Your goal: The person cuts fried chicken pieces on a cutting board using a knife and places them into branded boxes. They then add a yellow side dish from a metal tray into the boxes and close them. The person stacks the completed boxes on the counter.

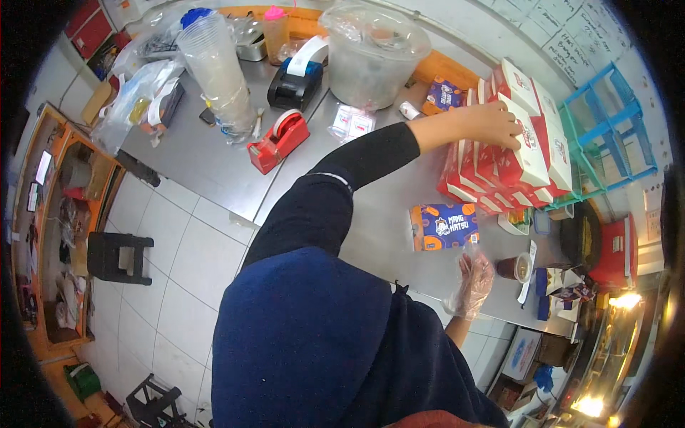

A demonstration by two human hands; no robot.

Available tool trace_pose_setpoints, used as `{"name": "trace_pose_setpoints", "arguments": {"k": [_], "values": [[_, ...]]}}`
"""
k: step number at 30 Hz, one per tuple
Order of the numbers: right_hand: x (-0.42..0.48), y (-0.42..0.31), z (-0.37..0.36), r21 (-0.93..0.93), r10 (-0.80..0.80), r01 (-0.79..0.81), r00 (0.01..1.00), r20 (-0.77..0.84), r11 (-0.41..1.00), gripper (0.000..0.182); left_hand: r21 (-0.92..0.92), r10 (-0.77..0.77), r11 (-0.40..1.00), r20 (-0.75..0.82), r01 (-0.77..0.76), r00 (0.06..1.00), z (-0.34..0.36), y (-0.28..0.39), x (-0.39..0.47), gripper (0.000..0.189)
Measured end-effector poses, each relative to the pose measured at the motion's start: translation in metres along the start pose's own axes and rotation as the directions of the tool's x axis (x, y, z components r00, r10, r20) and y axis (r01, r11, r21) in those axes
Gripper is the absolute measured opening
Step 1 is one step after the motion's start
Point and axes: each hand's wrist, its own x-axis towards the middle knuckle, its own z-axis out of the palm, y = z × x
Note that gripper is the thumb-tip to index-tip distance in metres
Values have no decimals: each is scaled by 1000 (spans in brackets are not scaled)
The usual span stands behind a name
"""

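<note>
My left hand [495, 125], bare below a black sleeve, reaches across the steel table onto a stack of red-and-white cartons. Its fingers grip the upper end of a red-and-white carton [527, 152] on top of the stack. My right hand [475, 283] wears a clear plastic glove and hovers by the table's front edge. Its fingers are loosely bent and apart, with nothing visible in them. Just beyond the glove's loose fingertips lies a purple-and-orange printed box [444, 227], which bears writing. A lidded plastic cup of brown liquid [515, 267] stands right of that hand.
On the table [369, 214] stand a red tape dispenser [279, 140], a receipt printer [296, 85], stacked clear cups [217, 75] and a large plastic tub [374, 59]. Teal and blue racks [610, 134] flank the cartons. A black stool [120, 258] is on the tiled floor.
</note>
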Motion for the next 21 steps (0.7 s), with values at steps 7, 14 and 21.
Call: {"name": "trace_pose_setpoints", "arguments": {"k": [7, 14, 21], "values": [[-8, -53, 89, 416, 85, -171, 972, 218, 893, 74, -21, -200, 979, 70, 202, 977, -103, 91, -59, 13], [-27, 28, 139, 381, 280, -527, 794, 539, 760, 53, -89, -398, 863, 486, 497, 778, -144, 205, -177, 12], [-20, 104, 146, 342, 262, -392, 892, 368, 854, 43, -302, -463, 712, 476, 634, 748, -125, 213, -228, 27]]}}
